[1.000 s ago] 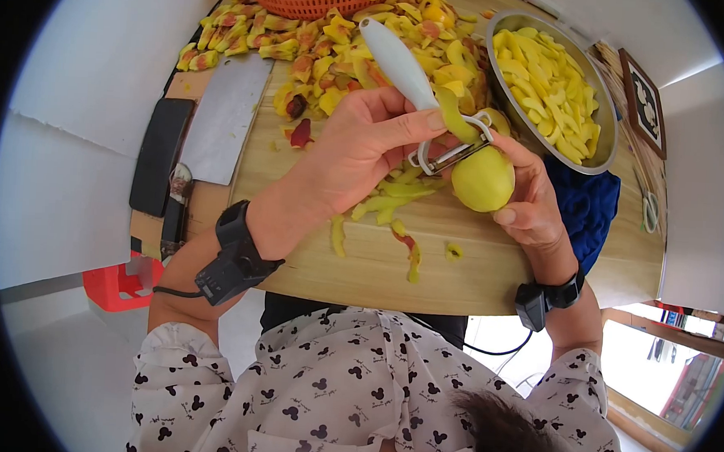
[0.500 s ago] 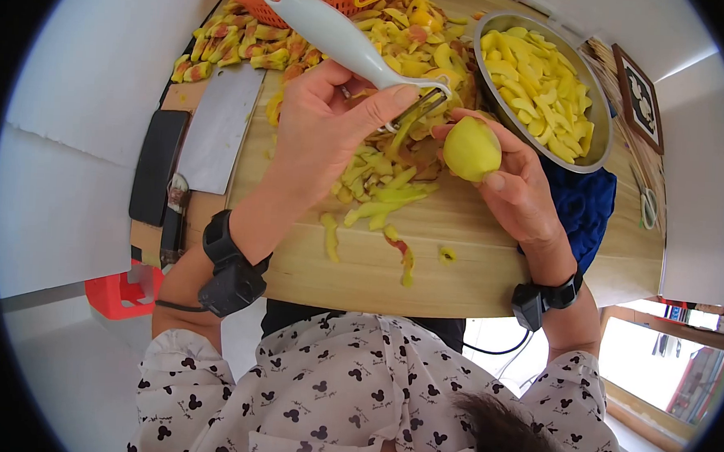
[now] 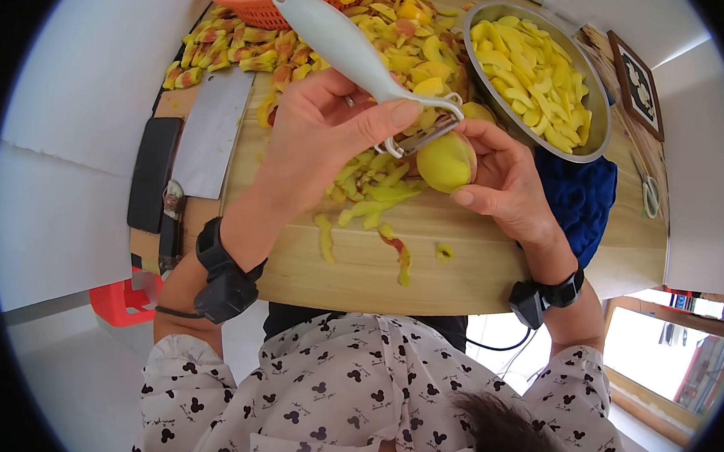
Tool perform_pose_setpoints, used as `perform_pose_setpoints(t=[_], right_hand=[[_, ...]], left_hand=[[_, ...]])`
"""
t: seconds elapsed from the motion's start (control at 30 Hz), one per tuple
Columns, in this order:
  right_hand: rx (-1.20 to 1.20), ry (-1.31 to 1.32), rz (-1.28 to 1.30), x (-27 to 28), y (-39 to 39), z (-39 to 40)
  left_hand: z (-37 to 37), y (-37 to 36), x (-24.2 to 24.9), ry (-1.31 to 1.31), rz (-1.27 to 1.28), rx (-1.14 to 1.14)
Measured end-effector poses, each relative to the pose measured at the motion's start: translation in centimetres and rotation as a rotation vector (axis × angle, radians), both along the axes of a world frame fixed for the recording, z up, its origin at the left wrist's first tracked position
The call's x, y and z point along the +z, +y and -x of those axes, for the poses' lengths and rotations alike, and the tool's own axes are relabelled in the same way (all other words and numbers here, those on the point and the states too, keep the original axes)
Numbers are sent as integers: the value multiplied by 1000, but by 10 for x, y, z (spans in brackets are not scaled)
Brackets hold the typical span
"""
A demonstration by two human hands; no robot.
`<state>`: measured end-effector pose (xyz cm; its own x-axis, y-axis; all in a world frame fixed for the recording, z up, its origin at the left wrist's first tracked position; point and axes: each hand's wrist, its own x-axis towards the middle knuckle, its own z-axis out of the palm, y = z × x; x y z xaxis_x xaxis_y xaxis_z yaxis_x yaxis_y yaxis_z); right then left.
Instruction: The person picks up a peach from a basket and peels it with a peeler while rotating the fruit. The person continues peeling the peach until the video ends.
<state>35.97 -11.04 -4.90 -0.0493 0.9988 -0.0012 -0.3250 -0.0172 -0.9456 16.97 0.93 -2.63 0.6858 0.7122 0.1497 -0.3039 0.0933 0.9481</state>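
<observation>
So the counter (image 3: 474, 273) has a big metal bowl (image 3: 603, 128) loaded with yellow fruit slices (image 3: 533, 79), plus an orange basket (image 3: 263, 10) with roundish stuff inside, mostly cut off. Left hand (image 3: 322, 130)'s closed around a white peeler (image 3: 339, 41), right hand (image 3: 508, 180)'s curled, gripping a peeled-looking yellow fruit (image 3: 445, 163) right by the blade, above the counter.

The smooth-handled peeler (image 3: 335, 40) is pale blue-grey, the round fruit (image 3: 445, 163) yellow-green. Upper right: yellow fruit slices (image 3: 529, 79), silver metal bowl (image 3: 601, 134), dark blue cloth (image 3: 578, 196). Upper left: orange plastic basket (image 3: 263, 11). Bottom: white fabric shirt (image 3: 329, 388), black mouse-head print.
</observation>
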Motion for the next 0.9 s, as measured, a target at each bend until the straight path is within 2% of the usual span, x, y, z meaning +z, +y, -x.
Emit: perform_pose_setpoints(t=[0.17,0.27,0.33,0.43,0.9], right_hand=[[-34,-46,-48,3,0,2],[-42,-134,-22,7,-1,2],[-41,-263,-56,7,-1,0],[-31,-265,-61,8,-1,3],[-23,-299,-47,8,-2,2]], left_hand=[[0,-8,0,24,52,-126],[-3,-10,-6,-2,-36,-149],[-5,-10,-12,-37,-229,-163],[-7,-13,-14,-25,-142,-239],[-3,-12,-6,86,-6,-217]])
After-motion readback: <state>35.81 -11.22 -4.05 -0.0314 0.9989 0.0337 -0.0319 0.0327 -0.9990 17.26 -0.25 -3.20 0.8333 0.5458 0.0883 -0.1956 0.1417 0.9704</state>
